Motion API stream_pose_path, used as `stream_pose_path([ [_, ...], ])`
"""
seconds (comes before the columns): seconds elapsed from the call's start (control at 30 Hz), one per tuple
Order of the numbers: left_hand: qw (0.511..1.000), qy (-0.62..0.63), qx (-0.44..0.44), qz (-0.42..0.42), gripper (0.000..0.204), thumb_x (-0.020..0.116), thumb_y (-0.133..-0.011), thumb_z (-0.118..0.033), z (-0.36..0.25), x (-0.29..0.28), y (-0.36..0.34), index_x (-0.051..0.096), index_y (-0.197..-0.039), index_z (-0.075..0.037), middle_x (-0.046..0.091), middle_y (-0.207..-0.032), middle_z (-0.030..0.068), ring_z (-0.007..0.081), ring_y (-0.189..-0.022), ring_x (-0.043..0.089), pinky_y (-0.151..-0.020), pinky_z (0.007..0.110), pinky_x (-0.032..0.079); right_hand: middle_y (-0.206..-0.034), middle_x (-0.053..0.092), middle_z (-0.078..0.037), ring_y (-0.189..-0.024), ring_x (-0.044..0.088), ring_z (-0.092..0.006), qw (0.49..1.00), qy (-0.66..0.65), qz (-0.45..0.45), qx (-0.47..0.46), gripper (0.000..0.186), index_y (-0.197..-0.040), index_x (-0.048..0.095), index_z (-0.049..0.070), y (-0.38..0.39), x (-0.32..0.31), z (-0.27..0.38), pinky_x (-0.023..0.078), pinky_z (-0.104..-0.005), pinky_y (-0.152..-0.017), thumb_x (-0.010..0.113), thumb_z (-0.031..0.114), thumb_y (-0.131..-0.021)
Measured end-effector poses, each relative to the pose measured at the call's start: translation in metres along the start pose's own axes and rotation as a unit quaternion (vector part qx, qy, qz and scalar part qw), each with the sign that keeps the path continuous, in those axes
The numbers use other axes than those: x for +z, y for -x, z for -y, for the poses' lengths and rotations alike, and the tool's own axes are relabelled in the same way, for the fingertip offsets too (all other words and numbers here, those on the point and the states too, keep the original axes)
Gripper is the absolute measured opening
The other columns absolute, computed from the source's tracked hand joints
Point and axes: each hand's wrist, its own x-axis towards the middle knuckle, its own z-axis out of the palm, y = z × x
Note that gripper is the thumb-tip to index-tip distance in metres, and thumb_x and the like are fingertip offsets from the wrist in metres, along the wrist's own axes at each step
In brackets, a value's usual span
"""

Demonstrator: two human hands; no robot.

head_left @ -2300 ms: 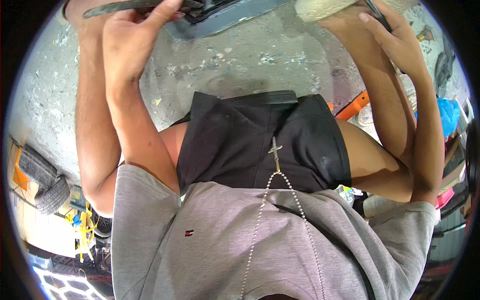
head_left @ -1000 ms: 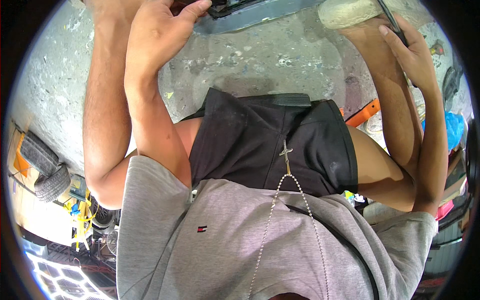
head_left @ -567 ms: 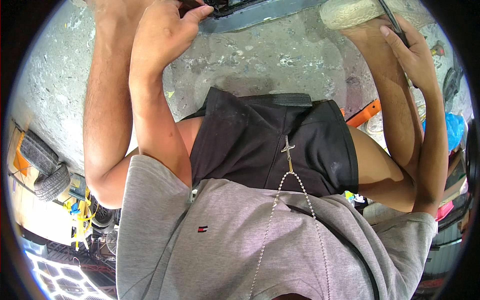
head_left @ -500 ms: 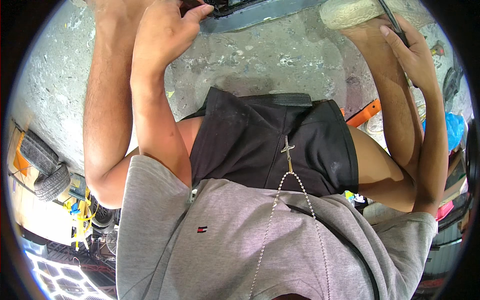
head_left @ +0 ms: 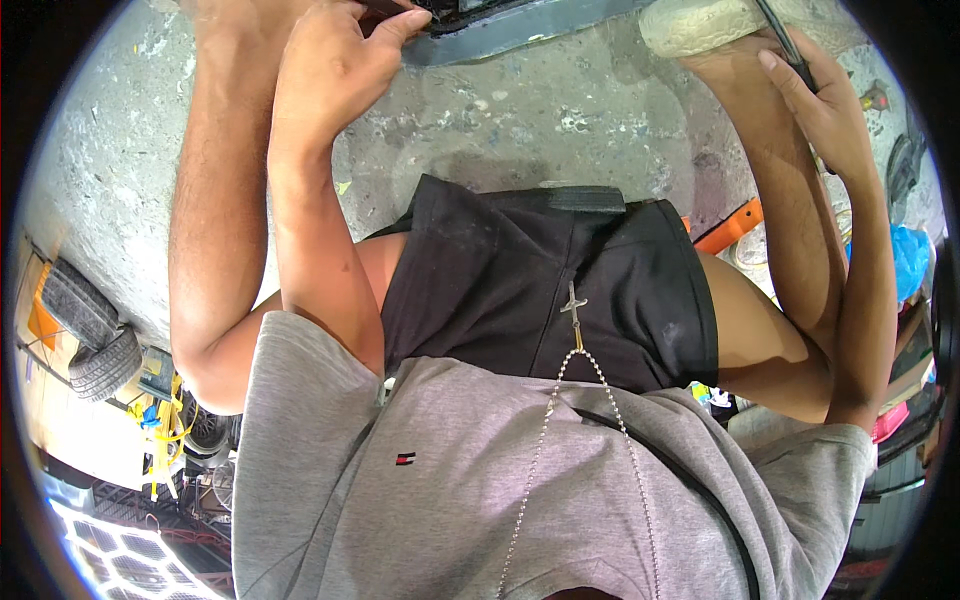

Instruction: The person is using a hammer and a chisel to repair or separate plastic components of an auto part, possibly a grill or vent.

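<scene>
At the top, left of centre, my left hand (head_left: pixel 340 65) is closed, thumb against fingers, on a dark flat piece (head_left: pixel 388 8) that the upper edge cuts off. Right beside it lies a grey-edged panel or frame (head_left: pixel 530 32) with a black inner part; only its near side shows. My right hand (head_left: pixel 825 95) is wrapped round a slim black rod-like thing (head_left: pixel 787 45) at the top right. Its upper end runs out of view, so its kind cannot be made out. This hand is next to my right lower leg and a pale, worn shoe (head_left: pixel 700 25).
Paint-spotted concrete floor (head_left: pixel 520 120) stretches between my bent legs. An orange-handled thing (head_left: pixel 730 226) lies past my right thigh, with a blue plastic bag (head_left: pixel 905 262) farther right. At far left stand tyres (head_left: pixel 105 365) and tangled yellow straps (head_left: pixel 165 450). A bright honeycomb-patterned light (head_left: pixel 130 555) shows lower left.
My left hand has shifted very slightly to the right and down, and a little more of the dark piece shows. The cross pendant has swung slightly. My right hand is unmoved.
</scene>
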Motion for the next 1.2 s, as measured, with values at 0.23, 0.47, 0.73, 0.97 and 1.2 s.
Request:
stream_pose_path([
  [0.23, 0.993, 0.101, -0.049, 0.039, 0.014, 0.072, -0.087, 0.001, 0.0, 0.006, -0.001, 0.059, -0.081, -0.001, 0.064, -0.074, 0.0044, 0.0126, -0.073, 0.06, -0.068, 0.029, 0.048, -0.114, 0.07, -0.006, -0.108, 0.06, -0.0125, 0.999, -0.033, 0.016, 0.012, 0.033, -0.128, 0.063, 0.0, 0.0, 0.0, 0.001, 0.045, -0.0296, -0.099, 0.061, 0.023, -0.104],
  [0.47, 0.996, 0.068, -0.044, 0.039, 0.014, 0.071, -0.086, 0.001, -0.002, 0.001, 0.0, 0.059, -0.081, 0.0, 0.064, -0.074, 0.0059, 0.0135, -0.072, 0.061, -0.067, 0.03, 0.049, -0.111, 0.069, -0.005, -0.103, 0.059, -0.0119, 1.0, -0.017, 0.02, -0.005, 0.033, -0.127, 0.064, 0.0, 0.0, 0.0, -0.004, 0.046, -0.0294, -0.096, 0.06, 0.023, -0.104],
  [0.73, 0.999, 0.005, -0.041, 0.023, 0.016, 0.072, -0.086, -0.002, -0.008, 0.011, -0.002, 0.057, -0.082, 0.002, 0.063, -0.073, 0.0135, 0.0199, -0.071, 0.062, -0.068, 0.036, 0.049, -0.108, 0.068, -0.004, -0.101, 0.059, -0.011, 1.0, -0.017, -0.01, 0.003, 0.032, -0.126, 0.064, 0.0, 0.001, 0.001, 0.0, 0.046, -0.0279, -0.094, 0.062, 0.023, -0.103],
  [0.97, 0.994, -0.088, 0.057, 0.021, 0.019, 0.073, -0.087, -0.013, 0.011, 0.014, -0.006, 0.064, -0.097, 0.0, 0.069, -0.087, 0.0212, 0.035, -0.087, 0.068, -0.078, 0.045, 0.052, -0.096, 0.069, -0.012, -0.09, 0.061, -0.0171, 0.99, 0.063, -0.117, -0.038, 0.034, -0.12, 0.065, -0.001, 0.004, 0.011, 0.033, 0.05, -0.0353, -0.087, 0.063, 0.026, -0.099],
  [1.2, 0.99, -0.08, 0.114, 0.001, 0.014, 0.068, -0.09, -0.01, 0.031, 0.028, -0.002, 0.055, -0.093, -0.006, 0.064, -0.078, 0.023, 0.0461, -0.083, 0.063, -0.071, 0.053, 0.047, -0.074, 0.057, -0.003, -0.053, 0.054, -0.0098, 0.983, -0.167, 0.042, 0.06, 0.037, -0.137, 0.058, 0.001, 0.04, 0.026, 0.144, 0.046, -0.0292, -0.051, 0.059, 0.009, -0.101],
])
